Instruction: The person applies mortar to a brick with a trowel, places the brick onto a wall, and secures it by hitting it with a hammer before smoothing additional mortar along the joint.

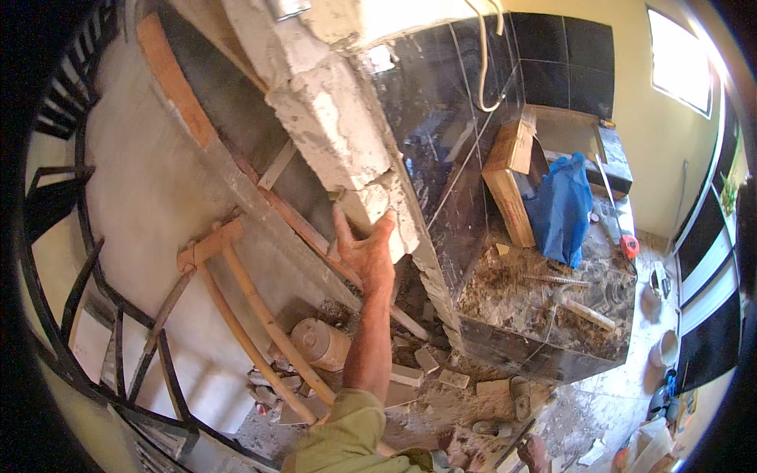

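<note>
My left hand (369, 254) reaches up in front of me from a green sleeve. Its thumb and fingers grip both sides of a pale masonry block (369, 206) at the lower part of a rough, broken wall edge (331, 118). Whether the block is loose or fixed, I cannot tell. Black tiles (434, 102) face the wall just to the right. Low at the bottom edge, my right hand (534, 453) is partly cut off and looks closed beside a dark rod-like piece (514, 444). What it holds is not clear.
A tiled counter (544, 355) on the right carries rubble, a blue bag (564, 209), a cardboard box (509, 197) and a red tape measure (629, 246). Wooden props (260, 315) lean at left near a black railing (87, 236). A bucket (319, 344) and broken bricks (453, 378) litter the floor.
</note>
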Tool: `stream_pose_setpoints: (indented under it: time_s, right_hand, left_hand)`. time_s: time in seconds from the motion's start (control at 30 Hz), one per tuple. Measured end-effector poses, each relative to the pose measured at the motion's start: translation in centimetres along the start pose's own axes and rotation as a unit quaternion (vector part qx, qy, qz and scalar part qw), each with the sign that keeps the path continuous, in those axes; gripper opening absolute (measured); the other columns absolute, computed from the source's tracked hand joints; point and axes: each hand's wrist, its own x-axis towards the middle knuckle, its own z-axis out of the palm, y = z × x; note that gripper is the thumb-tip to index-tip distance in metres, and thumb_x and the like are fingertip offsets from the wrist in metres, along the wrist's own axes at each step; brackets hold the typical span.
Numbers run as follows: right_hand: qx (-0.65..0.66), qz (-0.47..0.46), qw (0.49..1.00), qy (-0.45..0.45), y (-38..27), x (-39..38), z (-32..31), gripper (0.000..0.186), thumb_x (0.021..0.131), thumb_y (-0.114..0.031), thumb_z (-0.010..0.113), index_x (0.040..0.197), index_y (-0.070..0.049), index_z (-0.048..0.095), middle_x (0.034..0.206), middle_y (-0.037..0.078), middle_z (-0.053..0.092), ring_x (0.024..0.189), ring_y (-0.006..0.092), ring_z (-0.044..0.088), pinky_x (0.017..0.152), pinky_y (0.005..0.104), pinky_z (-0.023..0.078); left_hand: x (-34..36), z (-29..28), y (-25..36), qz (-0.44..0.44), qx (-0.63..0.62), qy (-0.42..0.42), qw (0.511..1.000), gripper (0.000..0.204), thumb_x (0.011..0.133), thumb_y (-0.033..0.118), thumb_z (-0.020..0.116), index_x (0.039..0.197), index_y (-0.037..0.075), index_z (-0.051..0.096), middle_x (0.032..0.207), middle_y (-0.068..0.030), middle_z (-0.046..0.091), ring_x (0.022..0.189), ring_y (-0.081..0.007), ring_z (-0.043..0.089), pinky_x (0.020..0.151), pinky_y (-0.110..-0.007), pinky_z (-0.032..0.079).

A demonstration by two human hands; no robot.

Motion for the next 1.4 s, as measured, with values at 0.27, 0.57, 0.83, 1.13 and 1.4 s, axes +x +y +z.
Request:
stream_pose_setpoints:
  time_s: [0.27, 0.57, 0.83, 1.13, 1.4]
  right_hand:
    - [0.008, 0.02, 1.0, -0.019, 1.7, -0.5, 1.7, 0.027, 0.071, -0.027, 0.071, 0.077, -0.001, 0.065, 0.076, 0.024, 0.064, 0.076, 0.0418, 0.064, 0.068, 0.0483, 0.051]
    - [0.067, -0.001, 0.991, 0.114, 1.8, 1.8, 4.5, 0.024, 0.074, -0.026, 0.068, 0.073, -0.002, 0.062, 0.073, 0.022, 0.063, 0.073, 0.0424, 0.062, 0.066, 0.0491, 0.05]
    - [0.02, -0.097, 0.995, 0.023, 1.0, 6.6, 5.0, 0.017, 0.076, -0.021, 0.062, 0.085, -0.007, 0.067, 0.083, 0.016, 0.065, 0.08, 0.0392, 0.063, 0.067, 0.0478, 0.051]
    - [0.058, -0.185, 0.974, 0.114, -7.3, 12.3, -3.4, 0.042, 0.077, -0.016, 0.066, 0.116, -0.006, 0.055, 0.101, 0.02, 0.06, 0.093, 0.0415, 0.059, 0.081, 0.0494, 0.048]
    - [0.099, -0.3, 0.899, 0.304, -28.7, 10.8, -26.7, 0.038, 0.086, -0.017, 0.063, 0.12, 0.0, 0.055, 0.11, 0.025, 0.057, 0.101, 0.0439, 0.056, 0.083, 0.0469, 0.046]
  left_hand:
    - [-0.6, 0.6, -0.2, -0.027, 0.026, 0.041, 0.998, 0.093, 0.075, 0.018, 0.073, 0.147, -0.006, 0.019, 0.149, -0.0301, 0.018, 0.138, -0.0386, 0.025, 0.11, -0.052, 0.034]
    - [-0.2, 1.3, -0.8, 0.002, -0.061, 0.035, 0.998, 0.094, 0.073, 0.012, 0.075, 0.145, -0.011, 0.02, 0.147, -0.029, 0.023, 0.133, -0.0343, 0.033, 0.105, -0.046, 0.038]
    - [-0.4, 1.3, -1.5, 0.017, -0.024, 0.052, 0.998, 0.093, 0.076, 0.017, 0.075, 0.144, -0.013, 0.019, 0.147, -0.0323, 0.021, 0.136, -0.0349, 0.029, 0.109, -0.047, 0.032]
    - [-0.2, 0.3, -2.9, 0.071, 0.127, 0.068, 0.987, 0.086, 0.075, 0.011, 0.075, 0.142, -0.013, 0.025, 0.143, -0.0274, 0.035, 0.13, -0.0306, 0.037, 0.109, -0.04, 0.032]
    - [0.0, 0.6, -2.1, 0.045, 0.077, 0.049, 0.995, 0.095, 0.074, 0.017, 0.08, 0.143, -0.011, 0.021, 0.135, -0.0262, 0.032, 0.125, -0.0352, 0.039, 0.101, -0.049, 0.038]
